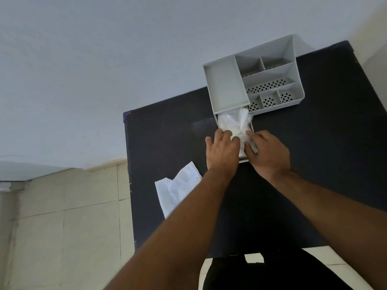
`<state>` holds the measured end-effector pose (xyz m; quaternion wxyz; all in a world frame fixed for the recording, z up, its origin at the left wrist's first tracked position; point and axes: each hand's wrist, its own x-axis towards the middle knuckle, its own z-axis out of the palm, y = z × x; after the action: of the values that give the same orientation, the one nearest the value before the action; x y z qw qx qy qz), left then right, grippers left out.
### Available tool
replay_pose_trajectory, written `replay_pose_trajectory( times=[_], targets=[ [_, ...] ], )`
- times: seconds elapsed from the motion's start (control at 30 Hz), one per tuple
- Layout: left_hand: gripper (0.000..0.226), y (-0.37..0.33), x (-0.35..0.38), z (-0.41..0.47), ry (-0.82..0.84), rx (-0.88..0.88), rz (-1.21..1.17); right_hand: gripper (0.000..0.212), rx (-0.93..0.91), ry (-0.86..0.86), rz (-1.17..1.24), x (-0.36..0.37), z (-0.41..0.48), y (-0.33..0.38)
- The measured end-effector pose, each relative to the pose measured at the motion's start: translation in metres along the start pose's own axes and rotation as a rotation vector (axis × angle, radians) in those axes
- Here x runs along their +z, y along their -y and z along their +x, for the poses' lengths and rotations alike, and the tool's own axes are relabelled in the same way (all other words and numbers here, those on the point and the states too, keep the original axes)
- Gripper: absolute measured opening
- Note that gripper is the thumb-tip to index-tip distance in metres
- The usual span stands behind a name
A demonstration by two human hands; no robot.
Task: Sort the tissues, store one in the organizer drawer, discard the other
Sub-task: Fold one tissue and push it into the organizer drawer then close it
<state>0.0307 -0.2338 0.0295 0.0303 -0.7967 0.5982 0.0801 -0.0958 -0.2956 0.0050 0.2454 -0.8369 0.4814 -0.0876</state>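
directly under both sets of fingertips, a crumpled tissue [234, 123] fills the pulled-out organizer drawer [244, 160]. left hand [222, 151] and right hand [269, 152] press it loosely curled, gripping nothing firmly. second tissue [178, 190] lies behind the left wrist, nearer that hand.

Both bare forearms reach forward side by side. The left hand [222, 151] and the right hand [269, 152] lie palm-down, nearly touching, fingers curled and pressing downward.

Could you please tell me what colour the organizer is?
Light grey organizer, clearest in the head view.
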Motion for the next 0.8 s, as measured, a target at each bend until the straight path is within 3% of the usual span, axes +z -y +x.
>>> replay_pose_trajectory(
  times=[0.17,0.27,0.37,0.63,0.8],
  targets=[
    [0.036,-0.001,0.002,0.017,-0.097,-0.105,-0.048,0.05,0.003,-0.029,0.028,-0.003,0.005,-0.001],
    [0.019,0.001,0.008,0.021,-0.111,-0.046,-0.038,0.056,-0.049,0.013,-0.015,-0.004,0.011,-0.003],
    [0.011,0.001,0.01,0.021,-0.017,0.058,0.025,0.059,-0.119,0.101,-0.104,-0.005,0.018,-0.003],
    [0.057,0.012,0.007,0.01,0.218,0.19,-0.052,0.076,-0.226,0.247,-0.31,-0.005,0.025,0.0],
    [0.089,0.035,0.01,0.006,0.245,0.345,0.108,0.074,-0.301,0.269,-0.435,-0.008,0.037,-0.004]
  ],
)
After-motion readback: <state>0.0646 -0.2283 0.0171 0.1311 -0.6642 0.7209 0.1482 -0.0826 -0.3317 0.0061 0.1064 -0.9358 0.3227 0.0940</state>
